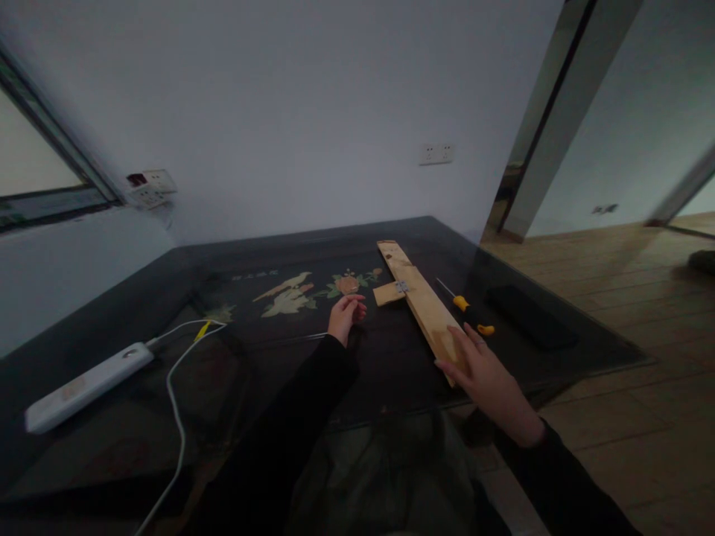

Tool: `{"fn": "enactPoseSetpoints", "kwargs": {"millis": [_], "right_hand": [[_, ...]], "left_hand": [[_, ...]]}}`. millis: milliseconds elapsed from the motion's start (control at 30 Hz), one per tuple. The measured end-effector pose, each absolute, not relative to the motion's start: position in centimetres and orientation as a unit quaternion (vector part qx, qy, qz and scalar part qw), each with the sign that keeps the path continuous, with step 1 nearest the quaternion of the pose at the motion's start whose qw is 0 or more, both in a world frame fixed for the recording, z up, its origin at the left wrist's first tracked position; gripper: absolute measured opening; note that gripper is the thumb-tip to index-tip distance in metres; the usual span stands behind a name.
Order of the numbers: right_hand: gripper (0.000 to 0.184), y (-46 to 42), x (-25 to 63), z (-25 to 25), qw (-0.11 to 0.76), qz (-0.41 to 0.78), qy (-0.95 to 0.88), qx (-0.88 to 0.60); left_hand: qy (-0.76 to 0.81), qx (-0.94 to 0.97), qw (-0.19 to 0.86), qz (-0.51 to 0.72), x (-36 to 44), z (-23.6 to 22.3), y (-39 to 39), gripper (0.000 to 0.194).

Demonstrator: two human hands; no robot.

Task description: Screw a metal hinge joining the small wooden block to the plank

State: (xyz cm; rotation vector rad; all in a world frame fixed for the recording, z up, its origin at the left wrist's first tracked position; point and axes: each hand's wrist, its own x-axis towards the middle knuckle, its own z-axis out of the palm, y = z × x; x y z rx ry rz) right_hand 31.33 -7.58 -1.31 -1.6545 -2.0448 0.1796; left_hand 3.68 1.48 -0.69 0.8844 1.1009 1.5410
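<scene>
A long pale wooden board [427, 298] lies slantwise on the dark table, and a second strip of wood shows along its far end. A small metal hinge [402, 286] sits at its left edge, joining a short wooden piece [387, 295] that sticks out to the left. My right hand [487, 378] grips the board's near end, thumb on the left edge and fingers over the top. My left hand [346, 316] is apart from the wood, left of the short piece, its fingers curled in a pinch. Whatever they may hold is too small to see.
A screwdriver [461, 303] with a yellow and black handle lies right of the board. Beyond it is a dark flat object [528, 316]. A white power strip [89, 387] and its cable [177, 413] occupy the left side. A wall [313, 134] stands behind the table.
</scene>
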Motion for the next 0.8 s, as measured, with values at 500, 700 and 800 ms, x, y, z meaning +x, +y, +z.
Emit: {"fn": "enactPoseSetpoints", "kwargs": {"millis": [500, 700, 800], "right_hand": [[0.072, -3.3, 28.8, 1.4, 0.13, 0.041, -0.761, -0.634], [0.062, -2.5, 28.9, 0.6, 0.156, 0.026, -0.772, -0.615], [0.058, -2.6, 28.6, 0.6, 0.171, 0.031, -0.771, -0.613]], "left_hand": [[0.461, 0.392, 0.494, 0.624, 3.8, -0.7, 1.4, 0.019], [0.47, 0.423, 0.484, 0.604, 3.9, -0.9, 1.3, 0.019], [0.48, 0.45, 0.473, 0.586, 4.0, -0.9, 1.3, 0.017]]}}
